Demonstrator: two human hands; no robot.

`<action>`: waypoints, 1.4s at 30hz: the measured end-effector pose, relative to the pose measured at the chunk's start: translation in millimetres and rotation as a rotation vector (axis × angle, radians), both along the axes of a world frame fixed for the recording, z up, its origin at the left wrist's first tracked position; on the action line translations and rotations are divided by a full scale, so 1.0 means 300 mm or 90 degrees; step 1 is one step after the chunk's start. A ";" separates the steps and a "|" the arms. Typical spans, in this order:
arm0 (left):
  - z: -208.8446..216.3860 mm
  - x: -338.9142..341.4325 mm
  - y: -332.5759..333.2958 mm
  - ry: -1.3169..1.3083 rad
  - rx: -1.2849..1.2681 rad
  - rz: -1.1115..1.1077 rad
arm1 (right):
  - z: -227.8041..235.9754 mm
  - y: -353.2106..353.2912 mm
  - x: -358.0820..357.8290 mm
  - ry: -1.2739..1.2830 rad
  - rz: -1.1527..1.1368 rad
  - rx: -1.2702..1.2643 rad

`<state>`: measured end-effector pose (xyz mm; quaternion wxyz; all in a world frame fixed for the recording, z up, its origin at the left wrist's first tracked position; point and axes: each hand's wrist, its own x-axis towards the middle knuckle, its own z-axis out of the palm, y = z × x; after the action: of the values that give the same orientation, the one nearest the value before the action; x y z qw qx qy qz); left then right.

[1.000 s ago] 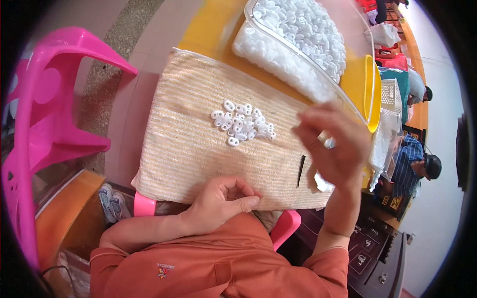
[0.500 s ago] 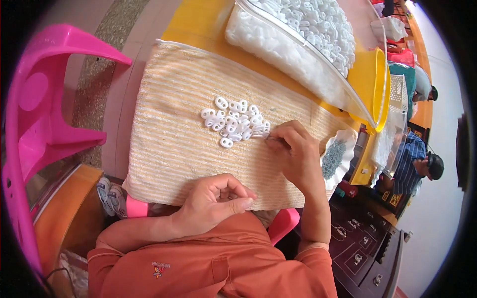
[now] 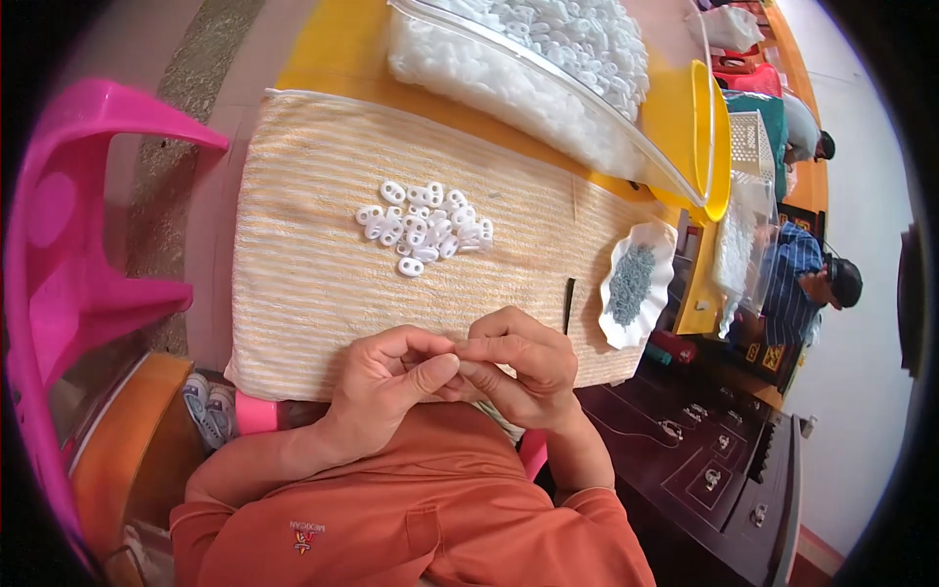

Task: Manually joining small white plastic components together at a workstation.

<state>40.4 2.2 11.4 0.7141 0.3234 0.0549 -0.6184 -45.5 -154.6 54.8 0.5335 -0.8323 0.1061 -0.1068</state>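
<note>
- Left hand: at the near edge of the towel, thumb and fingers curled close together.
- Right hand: meeting the left, fingertips bent in and nearly closed. Anything pinched between the two hands is too small or covered to tell.
- White pieces, two-holed ovals: a loose heap on the towel, beyond the hands and slightly left; some overlap.
- Grey bits, tiny: in a white wavy-rimmed dish at the towel's right edge.
- Black strip: on the towel, between right hand and dish.
- Clear tub, filled with more white ovals: beyond the towel.
- Risks, as judged: a small part could drop into the lap from a loose pinch, the hands being over the towel's edge; a forearm bump or towel tug could tip the dish and scatter its contents.
</note>
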 end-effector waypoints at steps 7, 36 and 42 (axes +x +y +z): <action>-0.001 -0.016 0.002 0.044 -0.022 0.006 | 0.007 0.028 -0.076 -0.001 -0.050 0.022; -0.021 -0.056 -0.023 -0.091 0.006 -0.066 | -0.075 -0.242 -0.427 0.246 -0.371 -0.639; -0.019 -0.042 -0.025 -0.087 -0.006 -0.090 | -0.090 -0.255 -0.426 0.215 -0.365 -0.634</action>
<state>27.6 -5.4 5.9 0.6722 0.3646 -0.0195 -0.6441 -173.4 -231.2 27.7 0.0053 -0.9260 0.3466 -0.1497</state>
